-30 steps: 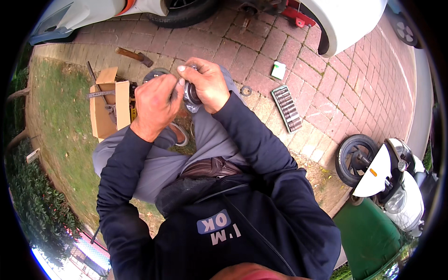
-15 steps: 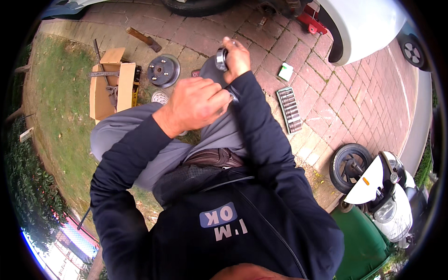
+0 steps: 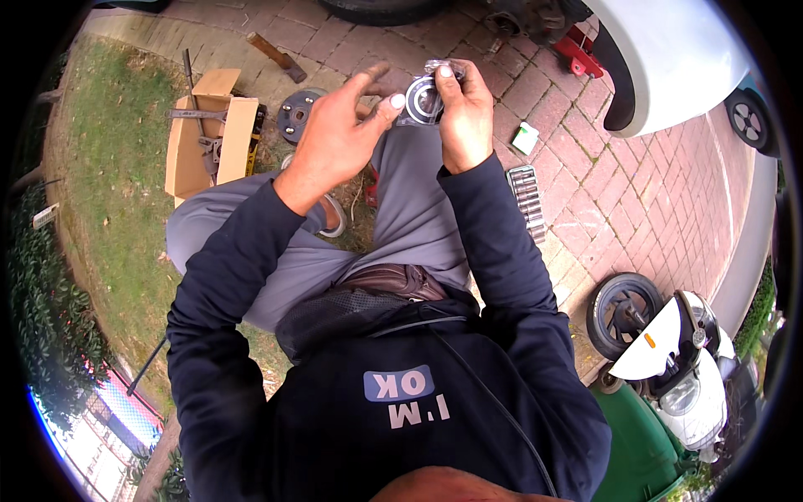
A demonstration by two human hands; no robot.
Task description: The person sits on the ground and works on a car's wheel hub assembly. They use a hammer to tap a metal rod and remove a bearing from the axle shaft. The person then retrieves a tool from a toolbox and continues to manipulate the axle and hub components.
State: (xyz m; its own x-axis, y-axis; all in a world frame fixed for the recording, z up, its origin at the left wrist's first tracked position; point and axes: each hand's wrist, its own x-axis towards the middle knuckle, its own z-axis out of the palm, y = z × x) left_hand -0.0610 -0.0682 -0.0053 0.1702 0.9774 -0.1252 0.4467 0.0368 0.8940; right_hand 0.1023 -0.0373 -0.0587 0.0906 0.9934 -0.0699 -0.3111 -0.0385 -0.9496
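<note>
A ball bearing (image 3: 420, 98), a ring with a dark seal, sits in clear crinkled plastic film. My right hand (image 3: 468, 113) grips it from the right, thumb lying across its edge. To its left is my left hand (image 3: 339, 130), fingers spread and thumb tip right by the plastic; whether the thumb touches it I cannot tell. Partly behind my left hand a grey brake drum (image 3: 294, 115) with studs lies on the paving.
An open cardboard box (image 3: 192, 163) of tools and a hammer (image 3: 276, 57) lie left. Rightward are a socket set (image 3: 527, 205), a small green-and-white box (image 3: 525, 138) and a white scooter (image 3: 698, 376). A white car body (image 3: 669, 58) and red jack (image 3: 579, 52) stand ahead.
My left hand has moved up from over my lap, its fingers now spread beside the bearing. My right hand has shifted right and turned the bearing face up.
</note>
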